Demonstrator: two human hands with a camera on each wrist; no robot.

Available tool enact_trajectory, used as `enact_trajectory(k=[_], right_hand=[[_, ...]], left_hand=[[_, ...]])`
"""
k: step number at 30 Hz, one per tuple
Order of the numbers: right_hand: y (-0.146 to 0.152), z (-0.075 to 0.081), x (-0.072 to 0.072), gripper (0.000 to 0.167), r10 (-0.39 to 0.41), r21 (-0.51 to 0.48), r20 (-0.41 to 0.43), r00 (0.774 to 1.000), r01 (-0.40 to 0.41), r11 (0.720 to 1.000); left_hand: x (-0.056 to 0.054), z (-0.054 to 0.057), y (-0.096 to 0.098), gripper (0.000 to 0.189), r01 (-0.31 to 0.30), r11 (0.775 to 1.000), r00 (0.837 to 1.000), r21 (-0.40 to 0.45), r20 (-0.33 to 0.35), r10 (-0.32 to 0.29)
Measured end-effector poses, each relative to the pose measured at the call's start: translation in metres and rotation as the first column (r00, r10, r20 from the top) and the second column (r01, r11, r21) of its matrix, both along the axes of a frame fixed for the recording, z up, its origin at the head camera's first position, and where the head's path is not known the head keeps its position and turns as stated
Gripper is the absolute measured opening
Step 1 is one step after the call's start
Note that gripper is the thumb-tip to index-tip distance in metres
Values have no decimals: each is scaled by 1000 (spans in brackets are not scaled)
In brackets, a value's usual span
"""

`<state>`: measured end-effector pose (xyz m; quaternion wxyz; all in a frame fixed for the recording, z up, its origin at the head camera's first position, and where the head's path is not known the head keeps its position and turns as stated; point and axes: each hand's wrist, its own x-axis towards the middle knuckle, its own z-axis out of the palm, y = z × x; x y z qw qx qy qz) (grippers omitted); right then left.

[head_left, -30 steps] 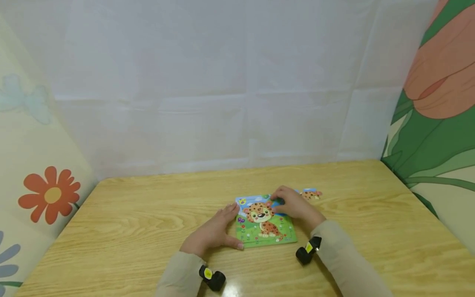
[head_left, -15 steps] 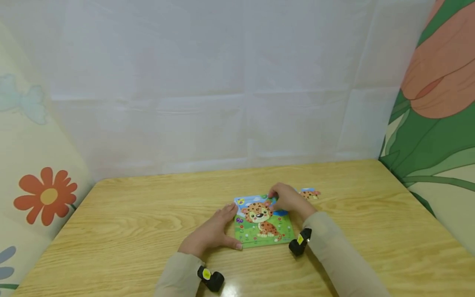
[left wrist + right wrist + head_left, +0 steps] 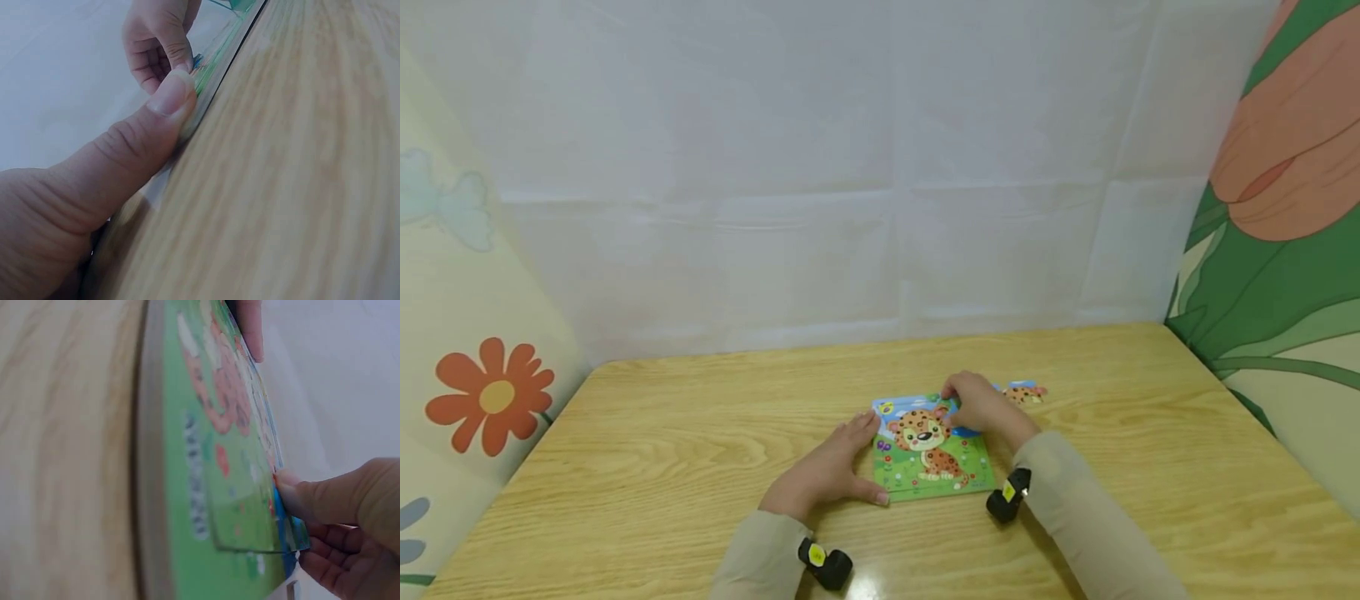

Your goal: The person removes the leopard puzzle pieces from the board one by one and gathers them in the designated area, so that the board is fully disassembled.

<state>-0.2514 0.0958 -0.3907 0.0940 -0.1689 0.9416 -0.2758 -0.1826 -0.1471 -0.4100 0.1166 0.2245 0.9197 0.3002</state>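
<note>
A flat puzzle board (image 3: 910,482) with a spotted leopard cub on green grass and blue sky lies on the table. My left hand (image 3: 823,471) rests along its left side with the fingers extended. Its thumb (image 3: 140,140) presses the board's near edge in the left wrist view. At the board's upper right corner my right hand (image 3: 985,408) pinches a puzzle piece (image 3: 299,532) between thumb and fingertips, at the board's surface. The right hand covers most of that piece in the head view. Beyond it lies a loose spotted puzzle piece (image 3: 1024,393), partly hidden.
The wooden table (image 3: 685,450) reaches back to a white cloth (image 3: 805,250). Painted panels with a red flower (image 3: 497,397) and a large tulip (image 3: 1300,142) stand at the sides. Small black cameras (image 3: 826,565) are worn on both wrists.
The right hand and wrist have shifted slightly left at the board's upper right corner, still pinching the piece. The left hand stays almost where it was on the board.
</note>
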Motion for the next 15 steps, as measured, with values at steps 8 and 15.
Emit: enact_trajectory(k=[8,15], right_hand=[[-2,-2,4,35,6,-6,-71,997,-6,1000],[-3,-5,5,34,-65,-77,-35,997,62,995]], left_hand=[[0,2,0,112,-10,1000,1000,1,7,10],[0,-1,-1,113,-6,1000,1000,2,-4,6]])
